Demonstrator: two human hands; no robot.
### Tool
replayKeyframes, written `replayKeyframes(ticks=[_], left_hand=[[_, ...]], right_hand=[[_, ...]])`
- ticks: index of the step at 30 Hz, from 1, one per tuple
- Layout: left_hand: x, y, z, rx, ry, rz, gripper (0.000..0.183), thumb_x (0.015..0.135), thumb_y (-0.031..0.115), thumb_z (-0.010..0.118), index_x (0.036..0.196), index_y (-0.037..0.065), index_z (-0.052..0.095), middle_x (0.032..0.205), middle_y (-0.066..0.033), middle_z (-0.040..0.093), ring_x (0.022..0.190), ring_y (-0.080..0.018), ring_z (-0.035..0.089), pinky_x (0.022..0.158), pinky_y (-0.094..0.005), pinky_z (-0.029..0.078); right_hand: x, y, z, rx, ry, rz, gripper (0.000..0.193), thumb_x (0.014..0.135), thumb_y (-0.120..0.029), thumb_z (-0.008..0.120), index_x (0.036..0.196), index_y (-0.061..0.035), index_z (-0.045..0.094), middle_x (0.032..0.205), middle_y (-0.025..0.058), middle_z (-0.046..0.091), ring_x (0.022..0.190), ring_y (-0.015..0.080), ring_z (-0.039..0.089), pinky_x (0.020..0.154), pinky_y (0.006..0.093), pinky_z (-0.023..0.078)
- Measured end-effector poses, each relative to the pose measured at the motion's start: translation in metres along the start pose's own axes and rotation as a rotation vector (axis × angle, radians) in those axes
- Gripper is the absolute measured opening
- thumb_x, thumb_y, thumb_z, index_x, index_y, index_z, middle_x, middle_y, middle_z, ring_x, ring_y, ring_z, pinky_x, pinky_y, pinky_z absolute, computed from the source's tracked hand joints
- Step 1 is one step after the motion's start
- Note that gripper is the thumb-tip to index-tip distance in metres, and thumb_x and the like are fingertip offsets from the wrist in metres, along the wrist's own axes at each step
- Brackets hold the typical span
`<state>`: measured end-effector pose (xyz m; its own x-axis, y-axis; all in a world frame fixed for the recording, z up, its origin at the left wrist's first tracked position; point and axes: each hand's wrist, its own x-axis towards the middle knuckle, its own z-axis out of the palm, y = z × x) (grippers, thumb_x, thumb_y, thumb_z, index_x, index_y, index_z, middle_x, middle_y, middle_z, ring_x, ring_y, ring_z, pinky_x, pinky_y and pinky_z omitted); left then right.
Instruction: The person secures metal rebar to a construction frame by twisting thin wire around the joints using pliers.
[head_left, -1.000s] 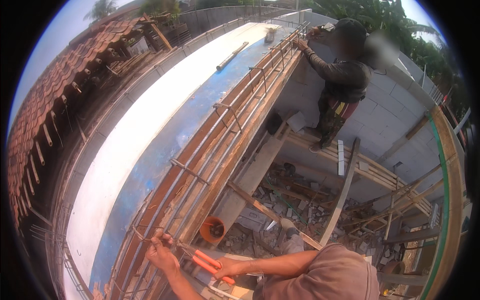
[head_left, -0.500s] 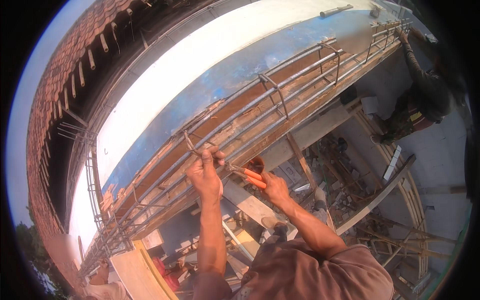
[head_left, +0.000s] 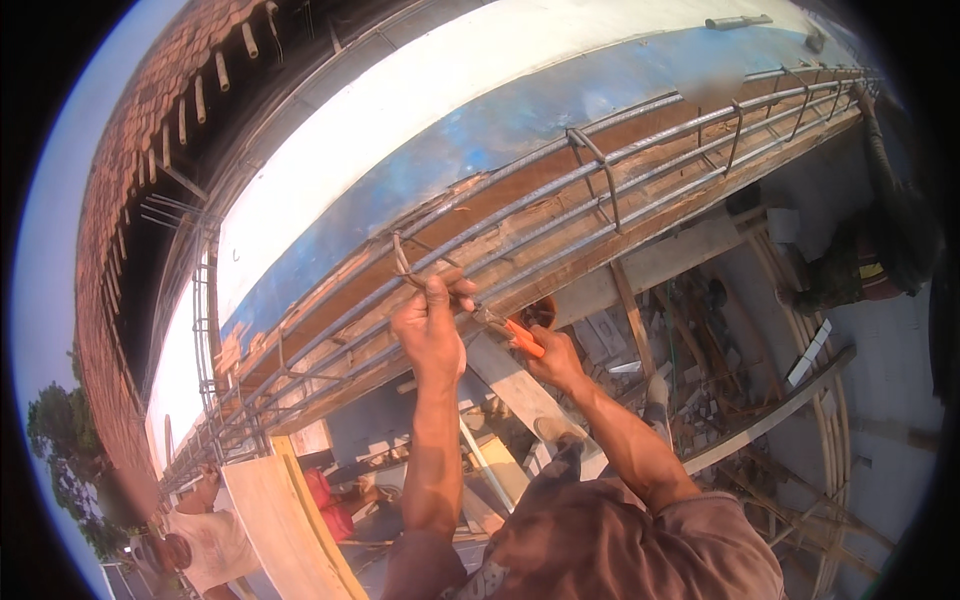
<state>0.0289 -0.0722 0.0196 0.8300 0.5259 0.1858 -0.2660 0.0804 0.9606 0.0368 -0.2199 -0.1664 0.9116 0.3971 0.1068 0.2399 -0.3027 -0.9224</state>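
A long cage of steel reinforcing bars (head_left: 548, 188) runs along the top of the wall, with bent stirrups around it. My left hand (head_left: 432, 318) is closed at a bent steel stirrup (head_left: 402, 258) by the near bars, fingers wrapped around its lower part. Just to the right, my right hand (head_left: 556, 360) grips orange-handled pincers (head_left: 524, 338). Their jaws point at the bars beside my left fingertips. Whatever the jaws touch is too small to make out.
Below lie planks (head_left: 510, 385) and scattered rubble. A co-worker (head_left: 880, 240) reaches to the cage's far right end; another person (head_left: 205, 535) is at lower left. A wooden board (head_left: 270, 520) stands near that person. Tiled roofing (head_left: 120, 210) rises at left.
My view has turned, so the cage sits farther right and the person at lower left shows more. The pincers' handles look closer together. My left hand keeps its hold on the stirrup.
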Motion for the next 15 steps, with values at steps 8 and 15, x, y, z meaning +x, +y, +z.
replayKeyframes(ticks=[8,15], left_hand=[[-0.078,-0.038,-0.010,0.370,0.375,0.137,0.040,0.104,0.027,0.062,0.125,-0.007,0.061,0.110,-0.0115,0.070,0.101,-0.0168,0.067,0.099,-0.0318,0.049],[-0.111,-0.069,0.010,0.493,0.020,-0.177,0.037,0.103,0.032,0.060,0.110,-0.005,0.063,0.107,-0.0215,0.072,0.102,-0.0315,0.071,0.088,-0.0381,0.056]], right_hand=[[-0.024,-0.047,-0.026,0.127,-0.145,0.123,0.036,0.089,-0.035,0.077,0.101,-0.0029,0.065,0.086,0.0235,0.069,0.085,0.0449,0.067,0.070,0.0488,0.053],[-0.042,-0.046,-0.015,0.195,-0.156,0.125,0.032,0.088,-0.024,0.072,0.109,-0.0010,0.063,0.093,0.0259,0.071,0.094,0.0473,0.068,0.075,0.0484,0.054]])
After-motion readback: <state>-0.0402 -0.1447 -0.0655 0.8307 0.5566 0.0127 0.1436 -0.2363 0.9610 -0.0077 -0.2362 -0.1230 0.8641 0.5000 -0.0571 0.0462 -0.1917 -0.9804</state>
